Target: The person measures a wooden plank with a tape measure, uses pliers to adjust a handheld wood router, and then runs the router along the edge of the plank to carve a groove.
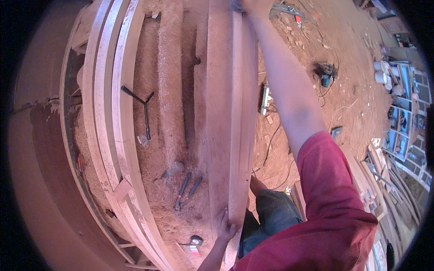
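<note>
A long wooden board (236, 90) runs from the far edge of view down to my body. At its near end, my left hand (225, 226) lies with its fingers flat along the wood and the thumb by the board's edge. My right arm stretches far forward along the board. At the top edge, my right hand (246, 5) is cut off and dim beside something dark; its fingers do not show clearly. Left of the board, pliers (182, 192) and another dark-handled tool (194, 186) rest on sawdust. A tape measure (196, 240) sits near my left hand.
Several long pale beams (122, 149) curve along the left. A black Y-shaped wrench (145, 104) leans by them. On the dusty floor at right lie a power tool (325, 77), a power strip (265, 99) and cables. Stacked timber (384, 198) and a shelf (400, 117) stand farther right.
</note>
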The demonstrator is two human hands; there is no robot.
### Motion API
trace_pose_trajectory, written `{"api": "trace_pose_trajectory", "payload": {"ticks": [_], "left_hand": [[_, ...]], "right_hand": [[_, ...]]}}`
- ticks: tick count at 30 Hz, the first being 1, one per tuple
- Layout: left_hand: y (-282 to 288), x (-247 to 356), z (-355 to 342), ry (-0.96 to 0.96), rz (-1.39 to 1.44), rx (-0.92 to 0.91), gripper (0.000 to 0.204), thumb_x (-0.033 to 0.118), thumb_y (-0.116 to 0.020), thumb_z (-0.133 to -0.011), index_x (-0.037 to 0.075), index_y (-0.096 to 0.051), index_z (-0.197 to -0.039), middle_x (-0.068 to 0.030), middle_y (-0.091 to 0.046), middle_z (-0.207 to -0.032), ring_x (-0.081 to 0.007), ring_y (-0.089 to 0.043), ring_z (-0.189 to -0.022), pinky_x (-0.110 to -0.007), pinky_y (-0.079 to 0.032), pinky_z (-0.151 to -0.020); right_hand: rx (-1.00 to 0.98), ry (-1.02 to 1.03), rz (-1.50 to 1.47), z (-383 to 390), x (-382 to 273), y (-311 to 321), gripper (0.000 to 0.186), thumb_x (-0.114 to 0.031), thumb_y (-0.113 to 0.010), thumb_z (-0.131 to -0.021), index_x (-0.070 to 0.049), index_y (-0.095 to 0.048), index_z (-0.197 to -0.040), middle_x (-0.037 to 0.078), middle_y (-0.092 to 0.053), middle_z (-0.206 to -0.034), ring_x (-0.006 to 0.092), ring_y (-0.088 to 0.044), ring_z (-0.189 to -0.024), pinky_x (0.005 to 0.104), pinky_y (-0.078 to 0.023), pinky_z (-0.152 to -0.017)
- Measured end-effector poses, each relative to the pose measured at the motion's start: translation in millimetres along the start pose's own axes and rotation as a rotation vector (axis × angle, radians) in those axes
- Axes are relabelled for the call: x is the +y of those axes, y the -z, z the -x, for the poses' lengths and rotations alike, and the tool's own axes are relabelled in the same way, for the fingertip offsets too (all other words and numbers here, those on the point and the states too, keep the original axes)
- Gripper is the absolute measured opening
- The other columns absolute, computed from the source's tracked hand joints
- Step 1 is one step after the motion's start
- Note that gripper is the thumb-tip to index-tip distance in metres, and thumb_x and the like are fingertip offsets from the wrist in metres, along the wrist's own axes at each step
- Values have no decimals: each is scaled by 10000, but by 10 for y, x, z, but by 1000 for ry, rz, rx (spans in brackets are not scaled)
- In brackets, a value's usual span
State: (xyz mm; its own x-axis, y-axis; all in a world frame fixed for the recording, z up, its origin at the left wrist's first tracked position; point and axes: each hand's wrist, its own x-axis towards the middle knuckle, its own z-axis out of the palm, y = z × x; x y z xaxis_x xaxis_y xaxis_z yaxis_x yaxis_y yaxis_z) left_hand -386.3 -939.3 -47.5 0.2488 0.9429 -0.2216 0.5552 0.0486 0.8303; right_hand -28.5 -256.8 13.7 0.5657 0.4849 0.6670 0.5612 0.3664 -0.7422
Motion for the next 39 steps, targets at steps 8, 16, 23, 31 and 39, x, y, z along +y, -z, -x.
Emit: {"api": "trace_pose_trajectory", "payload": {"ticks": [8, 16, 23, 31, 39], "left_hand": [[55, 71, -71, -78, -122, 6, 595, 354, -596, -934, -18, -483, -1384, -256, -544, -1358, -413, -553, -1219, -527, -433, -1030], [64, 107, -136, -67, -90, 25, 573, 351, -581, -948, -21, -490, -1375, -247, -564, -1337, -406, -563, -1198, -530, -441, -1008], [47, 130, -159, -73, -24, 86, 514, 313, -513, -978, -55, -532, -1336, -264, -567, -1340, -417, -562, -1202, -533, -418, -1042], [197, 369, -91, -81, 81, 146, 582, 389, -434, -1009, -81, -535, -1337, -283, -563, -1348, -453, -521, -1276, -514, -394, -1088], [361, -302, 1858, -104, -30, 136, 700, 527, -414, -998, -18, -477, -1433, -224, -515, -1448, -438, -401, -1400, -524, -280, -1166]], "right_hand": [[-3, 7, -48, -340, 184, -256, 681, -348, -867, -706, -3, -548, -1199, 190, -691, -1026, 319, -690, -918, 423, -540, -806], [-123, -70, 128, -661, 143, -244, 666, -378, -864, -717, -6, -563, -1181, 190, -702, -1025, 326, -691, -938, 426, -538, -842], [-173, 44, 173, 319, -460, 566, 789, -432, -898, -647, 2, -522, -1188, 164, -657, -1073, 303, -661, -993, 420, -526, -866], [-252, -321, 67, 2275, -2447, 2128, 786, -400, -887, -679, 9, -495, -1223, 210, -666, -1054, 338, -670, -1006, 428, -525, -877], [-327, -571, 96, 4098, -3798, 3532, 738, -355, -903, -671, -1, -488, -1168, 181, -660, -1041, 308, -675, -945, 427, -536, -819]]}}
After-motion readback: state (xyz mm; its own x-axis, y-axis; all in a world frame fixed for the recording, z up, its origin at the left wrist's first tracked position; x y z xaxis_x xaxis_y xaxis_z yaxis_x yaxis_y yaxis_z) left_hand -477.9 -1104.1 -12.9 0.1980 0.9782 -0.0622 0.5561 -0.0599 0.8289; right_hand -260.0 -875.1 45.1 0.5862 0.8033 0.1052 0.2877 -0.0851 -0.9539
